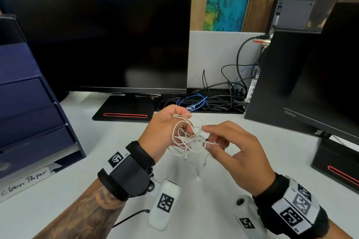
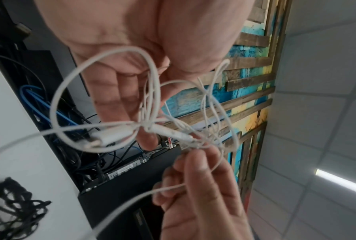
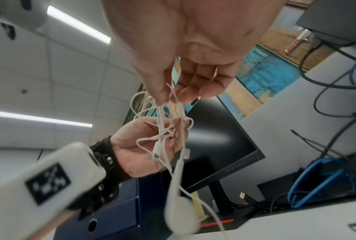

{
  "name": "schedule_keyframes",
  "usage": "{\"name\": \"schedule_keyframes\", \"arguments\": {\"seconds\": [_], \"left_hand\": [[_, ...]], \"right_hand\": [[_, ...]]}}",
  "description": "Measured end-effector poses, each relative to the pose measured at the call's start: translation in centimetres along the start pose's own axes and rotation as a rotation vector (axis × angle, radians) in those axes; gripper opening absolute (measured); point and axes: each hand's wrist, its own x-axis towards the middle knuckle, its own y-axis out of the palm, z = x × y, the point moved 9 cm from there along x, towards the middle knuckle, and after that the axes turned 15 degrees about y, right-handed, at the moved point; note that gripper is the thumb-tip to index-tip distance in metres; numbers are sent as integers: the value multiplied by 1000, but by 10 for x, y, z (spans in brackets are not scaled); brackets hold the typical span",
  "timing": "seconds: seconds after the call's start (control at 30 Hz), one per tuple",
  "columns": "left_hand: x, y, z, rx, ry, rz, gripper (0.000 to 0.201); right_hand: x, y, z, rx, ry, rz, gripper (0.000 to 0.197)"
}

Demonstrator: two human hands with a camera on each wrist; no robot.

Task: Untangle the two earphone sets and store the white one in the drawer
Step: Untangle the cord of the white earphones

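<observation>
The white earphones (image 1: 189, 138) hang as a tangled bunch of thin cord between both hands above the desk. My left hand (image 1: 185, 122) holds the loops, with cord draped over its curled fingers (image 2: 119, 104) and under the thumb. My right hand (image 1: 206, 138) pinches a strand at the knot between thumb and fingertips (image 3: 160, 97). An earbud (image 3: 181, 216) and a plug (image 3: 156, 155) dangle below. The black earphones (image 2: 12, 211) lie in a loose heap on the white desk, apart from the white set. The blue drawer unit (image 1: 29, 112) stands at the left with its drawers pushed in.
A black monitor (image 1: 108, 44) on its stand faces me. A second monitor (image 1: 320, 75) and a small computer stand on the right. Black and blue cables (image 1: 204, 101) crowd the back of the desk (image 1: 58, 200). A paper label (image 1: 25, 182) lies by the drawer unit.
</observation>
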Motion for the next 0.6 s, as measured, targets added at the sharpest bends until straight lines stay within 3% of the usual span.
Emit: {"name": "schedule_keyframes", "arguments": {"seconds": [0.13,0.23,0.33,0.5,0.6], "left_hand": [[0,3,4,143,26,55,8],[0,8,11,118,-7,148,26],[4,2,6,126,54,153,49],[6,-8,-7,281,238,26,18],[2,7,2,355,186,150,27]], "right_hand": [[3,-2,-4,63,58,17,2],[6,-9,-22,120,168,-43,13],[8,-13,-41,147,287,-85,18],[8,-7,-48,183,345,-72,18],[6,-4,-39,97,266,-70,20]]}}
